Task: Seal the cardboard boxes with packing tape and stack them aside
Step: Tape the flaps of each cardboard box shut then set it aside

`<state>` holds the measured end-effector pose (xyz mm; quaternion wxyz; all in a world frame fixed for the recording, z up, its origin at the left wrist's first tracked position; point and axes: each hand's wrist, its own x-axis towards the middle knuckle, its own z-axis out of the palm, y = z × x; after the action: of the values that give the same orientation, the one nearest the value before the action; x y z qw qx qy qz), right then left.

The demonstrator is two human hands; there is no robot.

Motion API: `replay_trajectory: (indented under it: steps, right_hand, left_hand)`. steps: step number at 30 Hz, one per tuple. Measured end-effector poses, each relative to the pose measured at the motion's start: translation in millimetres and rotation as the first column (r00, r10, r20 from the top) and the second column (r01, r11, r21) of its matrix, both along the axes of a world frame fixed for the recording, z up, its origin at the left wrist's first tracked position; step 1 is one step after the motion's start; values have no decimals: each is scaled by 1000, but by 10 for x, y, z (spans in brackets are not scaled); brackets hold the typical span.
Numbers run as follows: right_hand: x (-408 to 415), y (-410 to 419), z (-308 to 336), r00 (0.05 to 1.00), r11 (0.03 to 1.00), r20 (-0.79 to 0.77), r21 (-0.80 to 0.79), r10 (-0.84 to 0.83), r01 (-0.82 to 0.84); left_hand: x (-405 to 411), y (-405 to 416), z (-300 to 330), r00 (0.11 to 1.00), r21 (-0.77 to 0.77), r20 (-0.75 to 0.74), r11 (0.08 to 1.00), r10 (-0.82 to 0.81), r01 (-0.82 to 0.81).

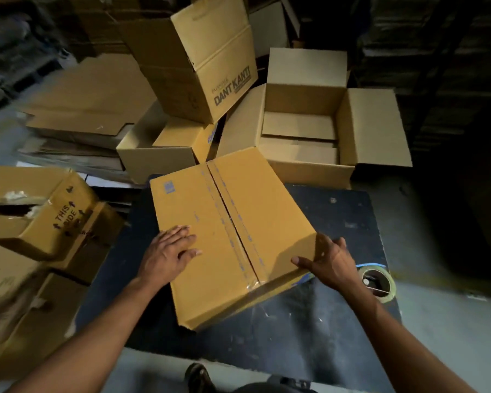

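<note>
A closed cardboard box (224, 222) lies on a dark table (338, 321), with clear tape running along its centre seam and over the near edge. My left hand (167, 251) rests flat on the box's top, fingers straight. My right hand (326, 259) is at the box's near right corner, thumb on the top edge and fingers down the side. A roll of packing tape (376, 282) lies on the table just right of my right hand.
An open box (366, 129) with raised flaps stands behind the table at the right. A tilted "DANT KANTI" box (207, 58) rests on other boxes at the back. Flattened cardboard (88, 92) is piled back left. More boxes (40, 217) crowd the left side.
</note>
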<state>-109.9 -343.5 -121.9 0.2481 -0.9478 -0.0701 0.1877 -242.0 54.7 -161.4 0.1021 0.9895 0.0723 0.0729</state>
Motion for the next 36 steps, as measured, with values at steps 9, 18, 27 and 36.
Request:
replay_trajectory:
  steps: [9, 18, 27, 36]
  right_hand:
    - [-388, 229, 13, 1000, 997, 20, 81, -22, 21]
    - [458, -1186, -528, 992, 954, -54, -274, 110, -121]
    - [759, -1302, -870, 953, 828, -88, -475, 291, -296]
    - [216, -1244, -506, 979, 930, -3, -314, 202, -193]
  left_hand:
    - [234, -598, 323, 986, -107, -131, 987, 102, -117]
    - [-69, -1823, -225, 983, 206, -124, 965, -136, 160]
    - [-54, -1833, -196, 987, 252, -104, 957, -119, 142]
    - [-105, -2081, 117, 995, -169, 95, 986, -1, 17]
